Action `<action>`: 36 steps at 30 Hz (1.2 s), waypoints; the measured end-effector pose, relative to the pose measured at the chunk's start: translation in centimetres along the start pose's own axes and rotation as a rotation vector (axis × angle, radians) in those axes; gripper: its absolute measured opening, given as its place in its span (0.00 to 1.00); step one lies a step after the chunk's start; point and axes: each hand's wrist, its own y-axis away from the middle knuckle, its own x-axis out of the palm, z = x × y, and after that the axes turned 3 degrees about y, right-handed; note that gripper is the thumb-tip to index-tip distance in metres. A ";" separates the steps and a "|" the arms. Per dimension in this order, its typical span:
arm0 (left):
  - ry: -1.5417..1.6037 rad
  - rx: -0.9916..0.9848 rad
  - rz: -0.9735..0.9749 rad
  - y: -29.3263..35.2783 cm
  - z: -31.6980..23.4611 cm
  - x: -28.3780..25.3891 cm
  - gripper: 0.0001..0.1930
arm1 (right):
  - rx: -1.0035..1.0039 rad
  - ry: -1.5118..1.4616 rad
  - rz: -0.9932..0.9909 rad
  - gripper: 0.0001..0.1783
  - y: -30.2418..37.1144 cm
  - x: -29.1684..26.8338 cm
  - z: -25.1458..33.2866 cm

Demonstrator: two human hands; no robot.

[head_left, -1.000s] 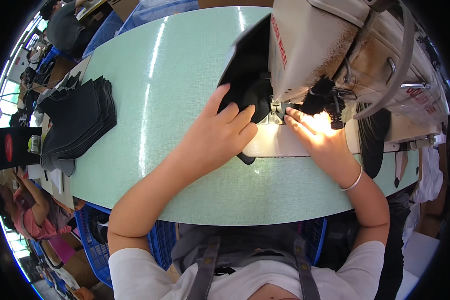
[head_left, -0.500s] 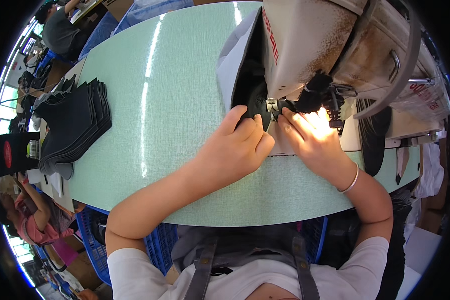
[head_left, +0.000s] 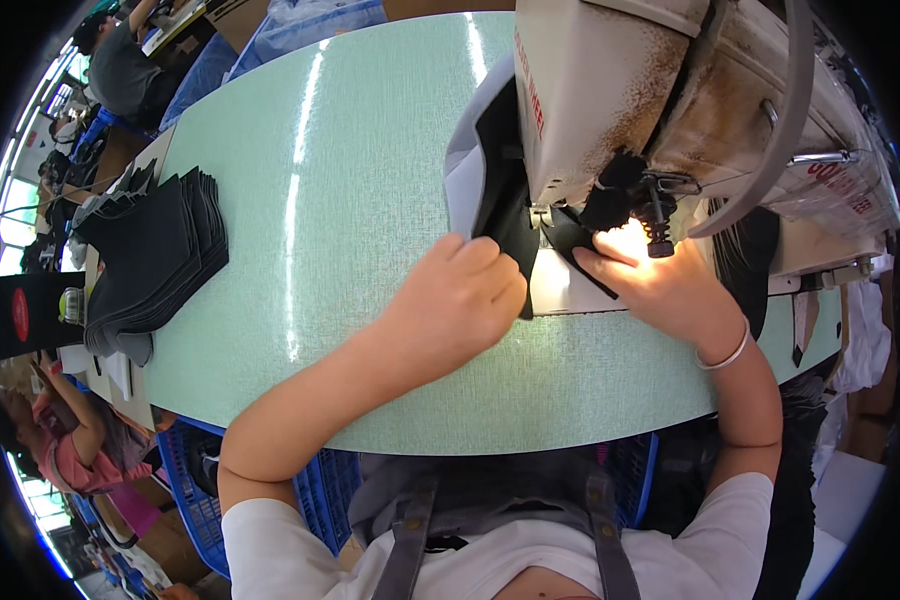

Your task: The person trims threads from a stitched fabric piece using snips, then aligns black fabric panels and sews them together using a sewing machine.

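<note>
A black piece of sheet material (head_left: 505, 205) with a pale grey backing stands curved beside the head of a sewing machine (head_left: 595, 100). Its lower end runs below the metal presser foot (head_left: 541, 215). My left hand (head_left: 465, 295) is closed on the near edge of this piece, left of the foot. A narrow black flap (head_left: 570, 243) slants away from the foot on the right; whether it belongs to the same piece I cannot tell. My right hand (head_left: 665, 290) has thumb and fingers at the flap, partly washed out by the machine's lamp.
Stacked black cut pieces (head_left: 160, 250) lie at the table's left end. More dark pieces (head_left: 748, 255) hang right of the machine. A pale green tabletop (head_left: 370, 200) spreads leftward. Blue baskets (head_left: 190, 500) stand below its front edge. Other people sit at far left.
My right hand has drawn back to the right and nearer me. My left hand has shifted slightly nearer me. A V-shaped gap between the black edges now shows before the foot.
</note>
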 end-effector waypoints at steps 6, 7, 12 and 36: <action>0.007 -0.028 -0.105 -0.3 -0.6 1.4 0.13 | 0.106 -0.028 -0.031 0.15 0.0 0.7 1.3; 0.017 -0.043 -0.117 -0.4 -0.7 1.6 0.13 | 0.106 -0.030 -0.030 0.15 -0.3 0.8 1.5; 0.149 -0.140 -0.192 -0.4 -0.3 2.4 0.15 | 0.054 -0.079 -0.067 0.10 -0.8 1.0 2.3; 0.211 -0.144 -0.179 -0.5 1.8 2.5 0.15 | 0.135 -0.221 -0.115 0.19 -0.3 1.4 2.2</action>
